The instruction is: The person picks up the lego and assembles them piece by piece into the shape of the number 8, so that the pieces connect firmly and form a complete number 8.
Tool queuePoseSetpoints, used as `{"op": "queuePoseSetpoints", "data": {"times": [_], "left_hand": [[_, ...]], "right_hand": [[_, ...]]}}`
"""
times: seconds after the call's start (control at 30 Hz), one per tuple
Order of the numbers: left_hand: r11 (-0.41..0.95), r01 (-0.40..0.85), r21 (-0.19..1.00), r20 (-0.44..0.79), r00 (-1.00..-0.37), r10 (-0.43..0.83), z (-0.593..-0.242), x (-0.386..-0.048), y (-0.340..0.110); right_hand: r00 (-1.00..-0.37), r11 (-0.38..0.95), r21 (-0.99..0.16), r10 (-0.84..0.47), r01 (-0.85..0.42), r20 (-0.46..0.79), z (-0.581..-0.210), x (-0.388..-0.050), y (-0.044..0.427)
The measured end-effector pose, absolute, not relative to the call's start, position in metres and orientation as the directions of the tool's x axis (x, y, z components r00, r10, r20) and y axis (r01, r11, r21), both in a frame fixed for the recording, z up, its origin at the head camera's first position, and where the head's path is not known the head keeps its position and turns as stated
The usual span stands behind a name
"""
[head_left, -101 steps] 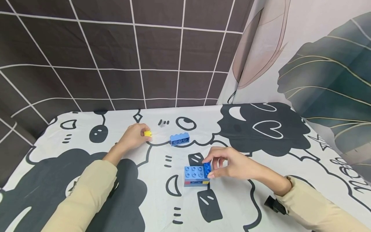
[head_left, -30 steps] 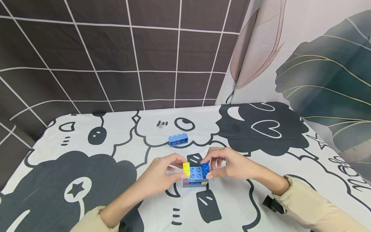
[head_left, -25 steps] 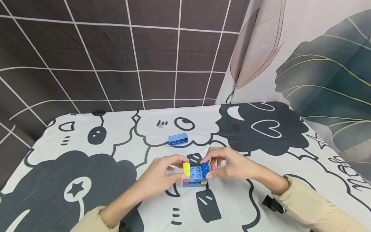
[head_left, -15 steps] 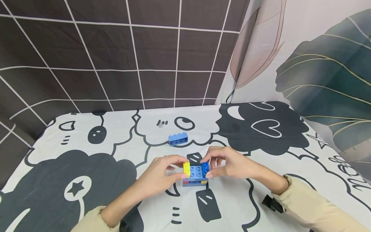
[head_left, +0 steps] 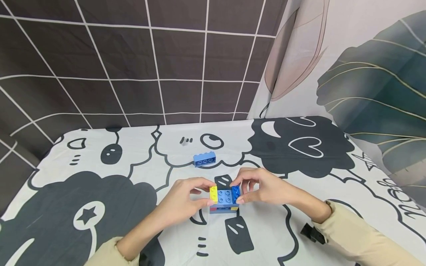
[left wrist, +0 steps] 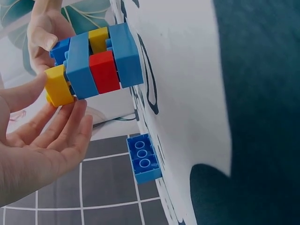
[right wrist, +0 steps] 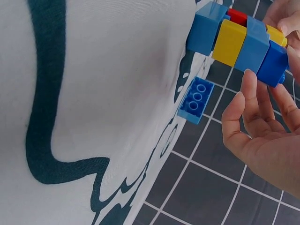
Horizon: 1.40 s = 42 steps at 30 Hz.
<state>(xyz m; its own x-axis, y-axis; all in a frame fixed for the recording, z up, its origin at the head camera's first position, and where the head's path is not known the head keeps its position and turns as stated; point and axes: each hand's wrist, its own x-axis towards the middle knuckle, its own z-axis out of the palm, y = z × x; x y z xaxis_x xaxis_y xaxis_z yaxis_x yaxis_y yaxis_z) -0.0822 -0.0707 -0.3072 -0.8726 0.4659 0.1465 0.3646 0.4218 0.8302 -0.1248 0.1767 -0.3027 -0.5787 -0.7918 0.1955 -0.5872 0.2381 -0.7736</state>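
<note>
A small block stack stands on the table, with a light blue block (head_left: 225, 197) across its upper part. My left hand (head_left: 184, 197) pinches a yellow block (head_left: 213, 194) at the stack's left end, between thumb and index finger. At the right end, my right hand (head_left: 263, 186) pinches a dark blue block (head_left: 236, 194). In the left wrist view, a red block (left wrist: 105, 71) and a second yellow block (left wrist: 98, 40) lie between two light blue layers. The right wrist view shows that lower yellow block (right wrist: 229, 42) beneath the dark blue block (right wrist: 273, 64).
Behind the stack, a separate light blue block (head_left: 204, 159) lies on its side, its hollow underside facing the front. The table bears a black-and-white patterned cloth (head_left: 266, 229). A dark gridded cloth (head_left: 179, 55) hangs at the back, a leaf-patterned one (head_left: 376, 85) at the right.
Since the oldest frame, my left hand has come right and nearer with the yellow block, which now sits at the stack's left end. My right hand has kept its place. The latest frames hardly differ.
</note>
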Motion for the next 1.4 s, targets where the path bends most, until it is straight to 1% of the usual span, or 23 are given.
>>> {"op": "queuePoseSetpoints", "data": {"times": [0.27, 0.43, 0.63, 0.87, 1.1, 1.23, 1.4], "left_hand": [[0.459, 0.368, 0.809, 0.135, -0.875, 0.464, -0.305, -0.083, -0.069], [0.453, 0.353, 0.819, 0.124, -0.879, 0.46, -0.307, -0.083, -0.07], [0.442, 0.331, 0.833, 0.111, -0.884, 0.454, -0.307, -0.083, -0.071], [0.425, 0.346, 0.836, 0.128, -0.877, 0.463, -0.306, -0.084, -0.07], [0.44, 0.339, 0.832, 0.112, -0.878, 0.464, -0.307, -0.085, -0.07], [0.44, 0.339, 0.831, 0.11, -0.877, 0.468, -0.307, -0.085, -0.07], [0.436, 0.348, 0.83, 0.119, -0.874, 0.471, -0.306, -0.085, -0.07]], "right_hand": [[-0.58, 0.241, -0.771, -0.79, -0.59, 0.197, -0.302, -0.124, 0.177], [-0.578, 0.237, -0.765, -0.789, -0.599, 0.208, -0.303, -0.124, 0.176], [-0.597, 0.256, -0.766, -0.776, -0.59, 0.201, -0.303, -0.122, 0.176], [-0.622, 0.278, -0.784, -0.765, -0.556, 0.17, -0.301, -0.121, 0.176], [-0.604, 0.26, -0.794, -0.78, -0.549, 0.162, -0.302, -0.123, 0.177], [-0.606, 0.283, -0.812, -0.789, -0.51, 0.106, -0.299, -0.126, 0.178], [-0.644, 0.342, -0.82, -0.764, -0.458, 0.04, -0.296, -0.132, 0.18]]}}
